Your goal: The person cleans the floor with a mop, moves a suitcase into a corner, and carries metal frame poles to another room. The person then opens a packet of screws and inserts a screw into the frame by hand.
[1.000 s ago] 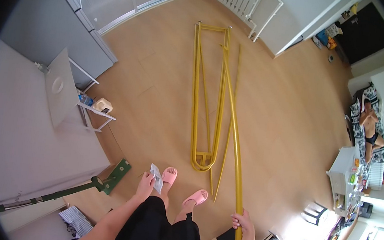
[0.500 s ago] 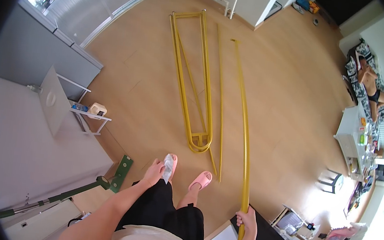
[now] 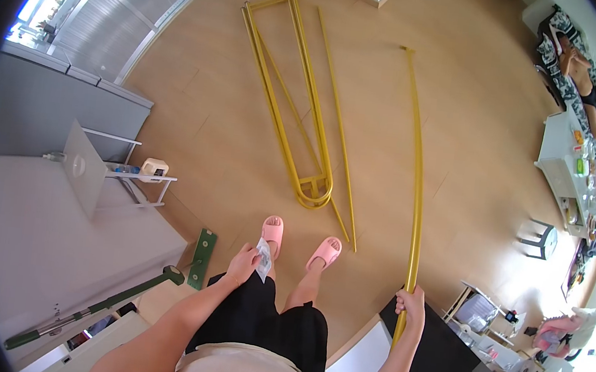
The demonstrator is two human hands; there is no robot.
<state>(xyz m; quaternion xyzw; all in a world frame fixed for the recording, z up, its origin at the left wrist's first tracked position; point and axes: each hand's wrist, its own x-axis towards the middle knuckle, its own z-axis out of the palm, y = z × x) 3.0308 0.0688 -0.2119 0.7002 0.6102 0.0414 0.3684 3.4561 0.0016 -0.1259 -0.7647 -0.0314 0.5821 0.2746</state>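
"Grip condition?"
"Right hand (image 3: 411,304), lower right, clamped round a long, glossy gold pole (image 3: 417,214) running to upper centre-right. Left hand (image 3: 244,262), lower centre, pinches a crinkled, translucent packet (image 3: 264,261)."
"Surface, room?"
"Smooth tan floor (image 3: 495,135), faintly seamed; round-ended tubular frame (image 3: 314,100) upper centre; ribbed grey panels (image 3: 115,14) upper left."

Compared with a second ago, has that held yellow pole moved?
Yes. The held yellow pole swung right: its far end overlapped the yellow frame on the floor, and now sits well to the right.
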